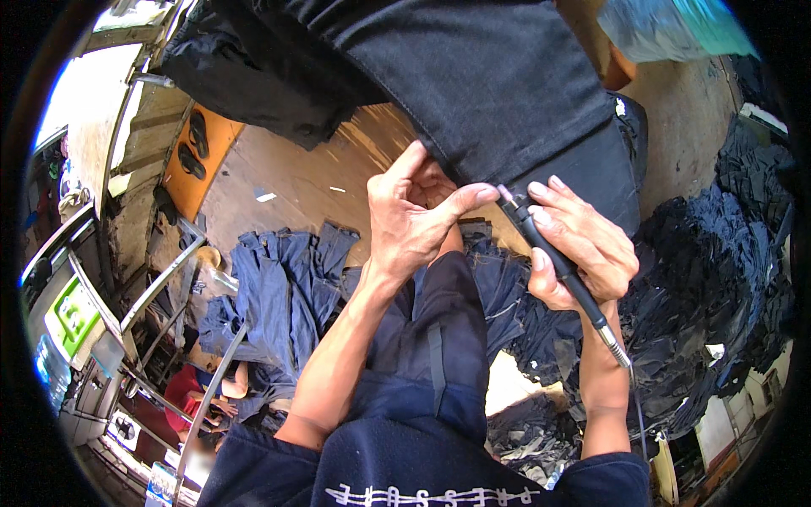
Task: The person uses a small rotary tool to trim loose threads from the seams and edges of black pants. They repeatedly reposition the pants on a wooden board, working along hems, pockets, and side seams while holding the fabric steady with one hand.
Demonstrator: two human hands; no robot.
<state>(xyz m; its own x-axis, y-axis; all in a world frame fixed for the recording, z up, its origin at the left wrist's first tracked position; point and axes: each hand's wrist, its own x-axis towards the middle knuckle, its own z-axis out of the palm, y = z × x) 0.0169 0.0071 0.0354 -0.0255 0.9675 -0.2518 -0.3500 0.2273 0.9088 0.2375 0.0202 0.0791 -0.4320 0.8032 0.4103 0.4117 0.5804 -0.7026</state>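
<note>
A black garment [498, 84] with a stitched seam and a folded hem lies spread in front of me. At its lower left edge is my left hand [414, 207], the forefinger against the cloth and the other fingers curled at the edge, partly hidden. Its thumb reaches right, close to the tool's tip. My right hand [587, 241] is wrapped round a slim black corded tool [553, 256], which looks like a thread trimmer. The tip points up and left beside the garment's hem, while the cord runs down past my right forearm.
Dark blue garments [283, 287] lie heaped left of my legs. A large pile of dark cloth [684, 313] fills the right side. Sandals [194, 148] rest on an orange board. Further left stand a metal frame [169, 275] and another person in a red top [182, 393].
</note>
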